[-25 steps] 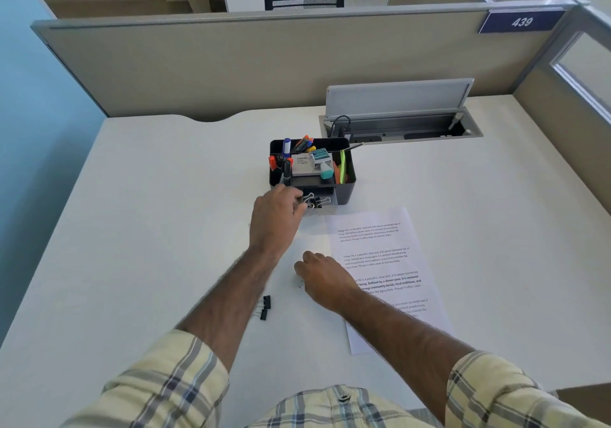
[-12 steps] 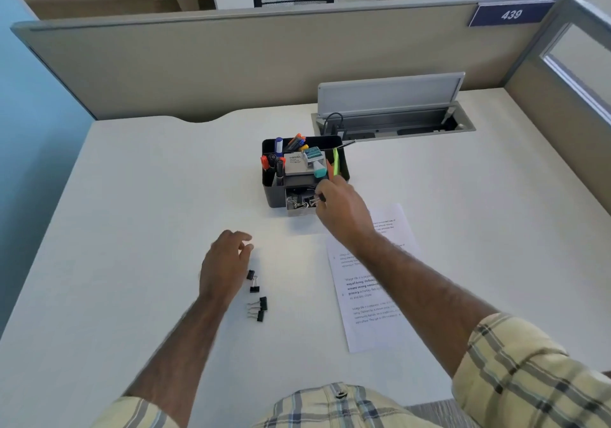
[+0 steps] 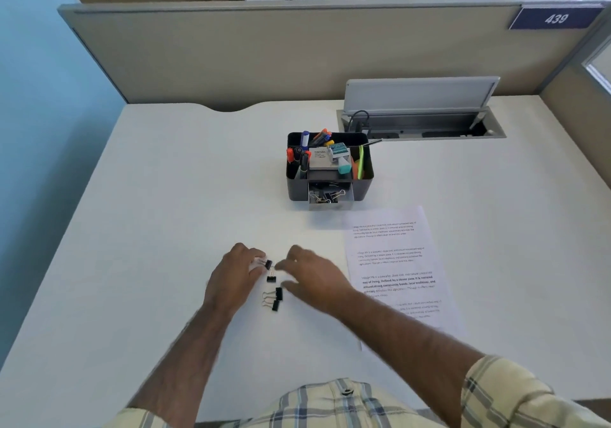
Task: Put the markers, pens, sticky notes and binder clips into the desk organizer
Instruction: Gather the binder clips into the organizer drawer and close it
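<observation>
The dark desk organizer stands mid-table with markers and pens in its left cells, a small box and green sticky notes on top. Its front drawer is pulled out and holds binder clips. Several black binder clips lie loose on the table near me. My left hand pinches the wire handles of the farthest binder clip between thumb and forefinger. My right hand, blurred, hovers beside the clips with fingers loosely spread, its thumb close to another clip.
A printed sheet of paper lies right of my hands, partly under my right forearm. An open cable tray with a raised lid sits behind the organizer. Beige partition walls close the desk at the back and right.
My right hand has come back from the organizer's drawer to the loose clips. My left hand moved forward onto the farthest clip. The camera has tilted closer.
</observation>
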`<state>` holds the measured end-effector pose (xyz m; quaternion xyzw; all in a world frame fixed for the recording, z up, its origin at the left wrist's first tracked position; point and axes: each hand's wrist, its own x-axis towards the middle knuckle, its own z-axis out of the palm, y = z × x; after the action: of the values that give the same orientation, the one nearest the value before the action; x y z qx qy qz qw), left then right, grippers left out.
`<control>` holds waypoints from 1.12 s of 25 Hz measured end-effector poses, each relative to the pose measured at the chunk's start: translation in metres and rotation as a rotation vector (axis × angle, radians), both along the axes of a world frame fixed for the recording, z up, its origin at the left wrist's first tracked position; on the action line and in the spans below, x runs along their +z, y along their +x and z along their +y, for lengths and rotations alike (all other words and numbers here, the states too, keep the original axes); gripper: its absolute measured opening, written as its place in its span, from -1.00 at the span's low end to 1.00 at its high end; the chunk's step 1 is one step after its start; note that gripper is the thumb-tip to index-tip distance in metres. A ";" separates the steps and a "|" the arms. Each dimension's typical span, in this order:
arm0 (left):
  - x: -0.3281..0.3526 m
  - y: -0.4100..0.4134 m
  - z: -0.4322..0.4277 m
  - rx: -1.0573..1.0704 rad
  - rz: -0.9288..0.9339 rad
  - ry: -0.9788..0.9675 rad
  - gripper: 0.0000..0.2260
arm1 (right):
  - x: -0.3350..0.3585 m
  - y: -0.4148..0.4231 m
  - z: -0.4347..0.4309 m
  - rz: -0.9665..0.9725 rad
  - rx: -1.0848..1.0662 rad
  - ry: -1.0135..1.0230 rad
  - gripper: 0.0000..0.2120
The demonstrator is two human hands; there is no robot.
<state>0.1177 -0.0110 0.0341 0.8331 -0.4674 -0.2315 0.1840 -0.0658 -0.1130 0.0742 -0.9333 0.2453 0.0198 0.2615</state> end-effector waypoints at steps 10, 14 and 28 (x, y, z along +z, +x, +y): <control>0.005 -0.015 -0.009 -0.064 -0.065 0.016 -0.91 | -0.038 -0.007 0.019 -0.007 0.225 -0.234 -0.88; 0.002 -0.021 -0.016 -0.065 -0.118 0.028 -0.88 | -0.042 -0.015 0.004 -0.003 0.054 -0.194 -0.90; 0.085 -0.061 -0.145 -0.120 -0.168 -0.338 -0.76 | -0.013 -0.045 -0.035 -0.119 -0.322 -0.060 -0.91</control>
<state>0.0569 -0.1561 0.1196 0.7773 -0.5623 -0.0897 0.2675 -0.1108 -0.1483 0.0609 -0.8889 0.3761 -0.0851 0.2473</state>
